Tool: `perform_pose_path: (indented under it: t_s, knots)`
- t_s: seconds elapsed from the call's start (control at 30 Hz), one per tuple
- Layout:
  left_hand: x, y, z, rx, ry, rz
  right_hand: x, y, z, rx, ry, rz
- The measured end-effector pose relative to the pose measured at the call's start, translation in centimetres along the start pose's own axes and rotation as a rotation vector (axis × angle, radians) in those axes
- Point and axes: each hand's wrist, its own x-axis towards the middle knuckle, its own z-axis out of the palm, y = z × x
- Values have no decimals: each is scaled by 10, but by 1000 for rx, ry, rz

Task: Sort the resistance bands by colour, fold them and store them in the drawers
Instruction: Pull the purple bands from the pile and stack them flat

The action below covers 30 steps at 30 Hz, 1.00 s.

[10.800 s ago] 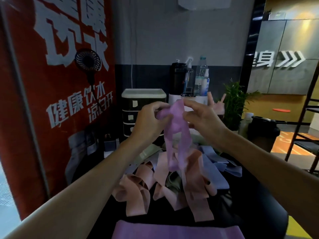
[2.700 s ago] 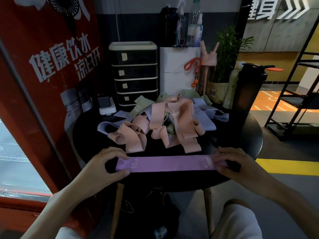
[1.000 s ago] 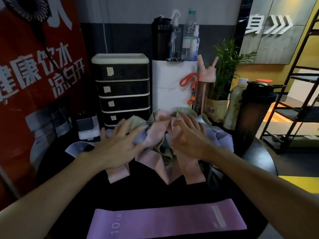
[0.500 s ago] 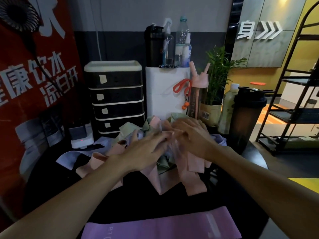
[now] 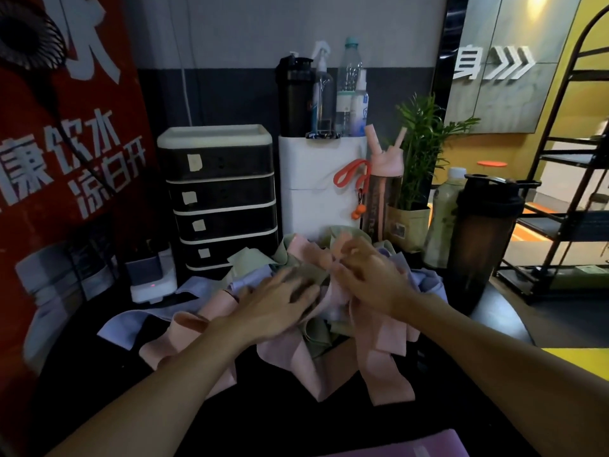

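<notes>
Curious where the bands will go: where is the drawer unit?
Head view, back left: the drawer unit stands beside the white box, just behind the pile of bands.

One left hand (image 5: 280, 301), one right hand (image 5: 372, 278). One chest (image 5: 214, 135), four drawers (image 5: 230, 222). Four bottles (image 5: 349, 80) atop one white box (image 5: 316, 192), three more beside. One plant (image 5: 425, 143). One purple band (image 5: 412, 449); heaped bands (image 5: 303, 361) uncountable.

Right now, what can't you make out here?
Head view only.
Purple band: cut off by the bottom edge.
Right hand: motion blur hides whether it grips a band.
Pile of bands: partly covered by the left hand.
Drawer unit: labels too small to read; dark fronts hide contents.
</notes>
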Motion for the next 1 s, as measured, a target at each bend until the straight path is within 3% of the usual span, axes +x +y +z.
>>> perform_pose_path:
  t_s: [0.1, 0.17, 0.23, 0.3, 0.43, 0.53, 0.63, 0.73, 0.87, 1.0]
  knots:
    - [4, -1, -1, -100, -44, -42, 16, -8, -5, 265, 237, 39]
    - [3, 1, -5, -102, -50, -132, 29, -9, 0, 365, 123, 154]
    - [1, -3, -5, -151, -3, -174, 40, -5, 8, 230, -110, 266]
    - [2, -8, -3, -182, 13, -155, 49, 2, 17, 37, -198, 302]
    - [11, -13, -1, -212, 41, -182, 62, 13, 33, -187, -328, 196]
    - [13, -19, 0, -365, 93, -229, 60, 16, 38, -80, -359, 125]
    - [10, -19, 2, -386, 93, -133, 61, 22, 45, -77, -415, 81]
    - [10, -17, 2, -212, 14, -139, 63, 21, 44, -143, -361, 116]
    - [11, -22, 7, -234, -27, -122, 75, 21, 47, -94, -223, 202]
    - [11, -23, 7, -289, -27, -100, 88, 27, 54, 0, -234, 272]
